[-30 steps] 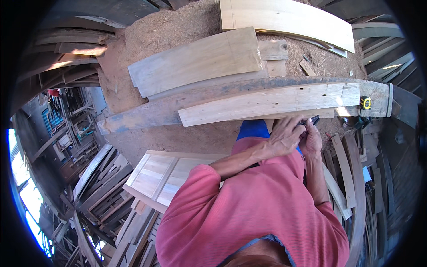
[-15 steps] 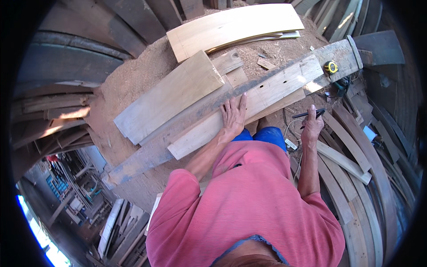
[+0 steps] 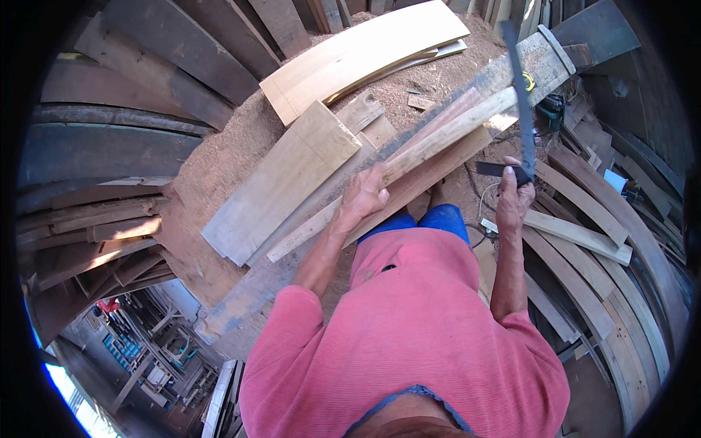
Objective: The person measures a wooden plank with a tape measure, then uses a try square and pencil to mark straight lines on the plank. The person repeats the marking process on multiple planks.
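My left hand point(image 3: 365, 193) grips a pale, narrow wooden plank point(image 3: 431, 148), tipped up so that its long edge shows, over a long, worn board point(image 3: 244, 296). Beneath the tipped plank and nearer to me lies a browner board point(image 3: 438, 169). On the right, away from the wood, my right hand point(image 3: 514, 198) is closed around a dark carpenter's square point(image 3: 524, 124). Its long blade points up and away, and its short black arm reaches left. That blade partly covers a yellow tape measure point(image 3: 529, 80) on the far end of the worn board.
A wide pale board point(image 3: 288, 182) lies to the left of the plank. Beyond it, a stack of curved boards point(image 3: 372, 55) rests on sawdust point(image 3: 219, 153). Curved timber pieces point(image 3: 606, 190) crowd the right side. A dark green power tool point(image 3: 551, 113) sits near the tape measure.
My left hand has gone from lying flat on the plank to gripping it, and the plank has turned up onto its edge. The square has swung so its long blade points away from me.
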`<state>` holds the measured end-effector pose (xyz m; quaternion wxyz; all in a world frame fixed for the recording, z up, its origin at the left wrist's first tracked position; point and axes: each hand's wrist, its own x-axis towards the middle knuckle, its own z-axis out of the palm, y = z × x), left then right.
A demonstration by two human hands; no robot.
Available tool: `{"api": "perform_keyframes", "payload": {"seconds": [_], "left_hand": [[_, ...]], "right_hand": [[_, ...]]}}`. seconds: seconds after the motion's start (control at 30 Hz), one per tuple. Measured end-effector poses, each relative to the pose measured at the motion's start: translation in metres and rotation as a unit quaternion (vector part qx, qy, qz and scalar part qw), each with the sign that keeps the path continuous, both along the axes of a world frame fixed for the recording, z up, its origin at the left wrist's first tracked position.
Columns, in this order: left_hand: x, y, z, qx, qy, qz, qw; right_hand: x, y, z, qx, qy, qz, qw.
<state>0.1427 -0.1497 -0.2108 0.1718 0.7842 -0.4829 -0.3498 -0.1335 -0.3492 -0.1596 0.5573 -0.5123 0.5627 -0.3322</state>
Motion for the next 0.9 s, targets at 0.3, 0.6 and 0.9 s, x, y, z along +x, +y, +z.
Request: {"api": "perform_keyframes", "payload": {"seconds": [0.3, 0.6, 0.9], "left_hand": [[-0.005, -0.001, 0.001, 0.002, -0.061, -0.009, 0.998], [-0.02, -0.004, 0.008, -0.075, 0.017, 0.032, 0.997], [-0.032, -0.014, -0.002, -0.152, -0.079, -0.094, 0.981]], "right_hand": [[0.026, 0.052, -0.036, 0.072, -0.076, 0.155, 0.982], [0.058, 0.106, -0.076, 0.197, -0.069, 0.28, 0.937], [0.089, 0.11, -0.09, 0.174, -0.173, 0.217, 0.945]]}}
